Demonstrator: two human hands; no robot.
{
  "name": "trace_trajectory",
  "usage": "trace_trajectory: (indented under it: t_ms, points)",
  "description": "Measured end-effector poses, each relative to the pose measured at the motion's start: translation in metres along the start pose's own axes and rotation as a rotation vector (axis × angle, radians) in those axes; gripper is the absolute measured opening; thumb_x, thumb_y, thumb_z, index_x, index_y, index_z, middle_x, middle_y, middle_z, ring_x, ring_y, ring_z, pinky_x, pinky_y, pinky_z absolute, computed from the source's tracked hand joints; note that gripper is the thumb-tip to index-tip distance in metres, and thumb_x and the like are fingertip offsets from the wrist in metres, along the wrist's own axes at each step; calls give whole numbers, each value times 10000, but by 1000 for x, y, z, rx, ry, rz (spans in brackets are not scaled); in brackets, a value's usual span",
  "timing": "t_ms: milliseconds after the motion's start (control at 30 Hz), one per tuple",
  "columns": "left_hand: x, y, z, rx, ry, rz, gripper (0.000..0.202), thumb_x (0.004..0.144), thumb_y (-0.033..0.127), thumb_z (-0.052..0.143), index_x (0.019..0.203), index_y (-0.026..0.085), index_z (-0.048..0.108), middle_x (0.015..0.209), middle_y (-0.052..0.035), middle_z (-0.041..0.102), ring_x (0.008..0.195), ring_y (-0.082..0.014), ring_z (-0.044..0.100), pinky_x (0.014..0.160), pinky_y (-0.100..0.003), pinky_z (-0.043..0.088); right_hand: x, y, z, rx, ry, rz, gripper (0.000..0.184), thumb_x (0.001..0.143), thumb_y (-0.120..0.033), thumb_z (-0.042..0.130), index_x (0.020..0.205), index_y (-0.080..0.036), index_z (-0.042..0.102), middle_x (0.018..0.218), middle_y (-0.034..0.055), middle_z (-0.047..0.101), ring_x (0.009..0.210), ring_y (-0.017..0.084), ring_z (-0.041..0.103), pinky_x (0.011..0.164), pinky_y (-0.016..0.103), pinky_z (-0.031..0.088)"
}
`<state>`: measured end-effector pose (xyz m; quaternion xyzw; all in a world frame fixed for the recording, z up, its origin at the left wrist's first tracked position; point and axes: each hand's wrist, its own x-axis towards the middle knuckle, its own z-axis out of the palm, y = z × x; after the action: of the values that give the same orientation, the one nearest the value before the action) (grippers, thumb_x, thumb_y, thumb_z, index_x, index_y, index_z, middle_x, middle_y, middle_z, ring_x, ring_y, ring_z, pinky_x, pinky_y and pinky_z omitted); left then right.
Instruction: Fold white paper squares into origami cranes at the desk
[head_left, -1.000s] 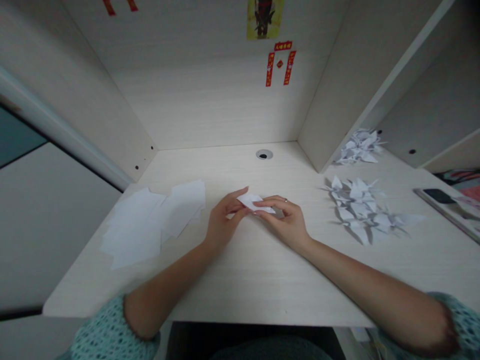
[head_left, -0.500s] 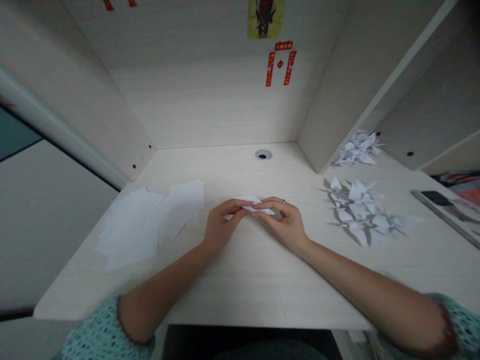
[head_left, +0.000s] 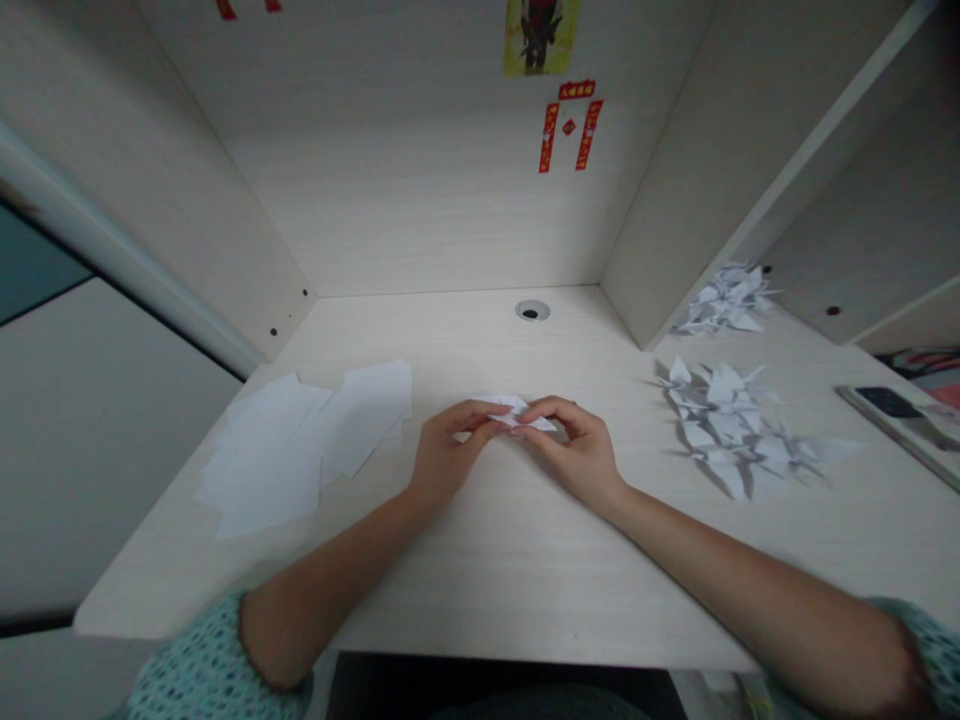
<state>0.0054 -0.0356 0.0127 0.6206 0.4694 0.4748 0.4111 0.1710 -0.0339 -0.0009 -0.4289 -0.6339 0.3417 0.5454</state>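
Between my two hands is a small piece of folded white paper (head_left: 511, 403), just above or on the desk. My left hand (head_left: 456, 440) pinches its left side between thumb and fingers. From the other side my right hand (head_left: 576, 440) grips the right end, fingertips close to those of the left. Fingers cover much of the paper, so its exact folded shape is hidden. To the left lie loose sheets of white paper (head_left: 266, 455), overlapping. Several folded paper cranes (head_left: 724, 415) are grouped to the right of my right hand.
More paper cranes (head_left: 727, 298) are heaped behind the right-hand divider panel (head_left: 701, 180). A phone (head_left: 896, 415) lies at the far right. A round cable hole (head_left: 532, 311) is set in the desk (head_left: 480, 590) near the back wall.
The view has shifted slightly, so most things appear a little further right. Both hands keep hold of the folded paper, with barely any finger movement.
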Motion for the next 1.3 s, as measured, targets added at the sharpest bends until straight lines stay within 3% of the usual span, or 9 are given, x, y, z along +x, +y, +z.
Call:
trace_trajectory:
  t_ms: [433, 733, 967, 1300]
  points:
    - [1, 5, -1, 27, 58, -2, 112, 761, 290, 645, 792, 217, 724, 821, -14, 729, 793, -168, 660, 760, -270, 504, 1, 2, 0, 19, 16, 46, 165, 683, -374, 737, 738, -225, 692, 765, 27, 697, 748, 187, 619, 740, 336, 468]
    - [-1, 8, 0, 34, 52, -43, 188, 723, 288, 685, 899, 235, 728, 949, -30, 731, 804, -175, 675, 733, -271, 523, 3, 3, -1, 35, 15, 53, 103, 695, -328, 734, 738, -236, 715, 762, 18, 705, 736, 179, 635, 737, 324, 483]
    - [0, 5, -3, 69, 62, 22, 102, 740, 294, 673, 789, 240, 745, 837, -15, 742, 795, -176, 675, 781, -288, 516, 3, 5, -1, 85, 3, 63, 88, 688, -309, 740, 756, -253, 740, 764, 30, 715, 745, 186, 636, 725, 330, 483]
    - [0, 5, -2, 11, 93, -51, 152, 731, 346, 678, 784, 220, 746, 798, -23, 739, 766, -179, 670, 748, -290, 516, 4, 3, 1, 148, 13, 122, 119, 656, -348, 754, 721, -249, 746, 750, 40, 716, 712, 183, 638, 704, 342, 500]
